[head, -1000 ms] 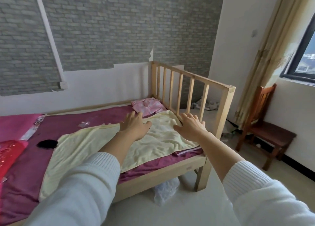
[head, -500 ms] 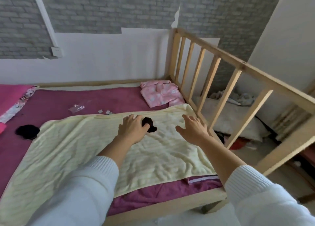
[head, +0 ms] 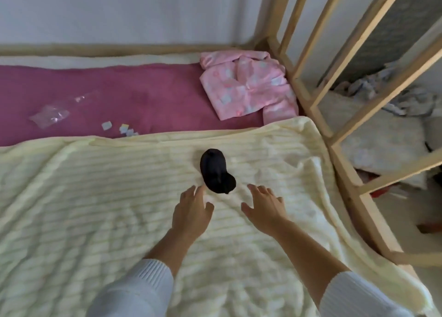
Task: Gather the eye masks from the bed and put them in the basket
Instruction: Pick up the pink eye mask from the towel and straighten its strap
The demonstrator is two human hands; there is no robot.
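Observation:
A black eye mask (head: 216, 172) lies bunched on the pale yellow blanket (head: 95, 197) that covers the near part of the bed. My left hand (head: 191, 211) hovers just below the mask, fingers spread, its fingertips close to the mask's lower left edge. My right hand (head: 264, 206) is open too, a little to the right of the mask and apart from it. Neither hand holds anything. No basket is in view.
A pink patterned garment (head: 246, 84) lies at the far right corner on the magenta sheet (head: 119, 96). A clear plastic wrapper (head: 49, 115) and small paper bits (head: 124, 128) lie at the left. A wooden slatted rail (head: 334, 134) borders the bed's right side, with bedding piled on the floor beyond.
The view has dropped and closed in on the blanket. My left hand, which covered part of the mask, has drawn back, and the whole mask now shows between my hands.

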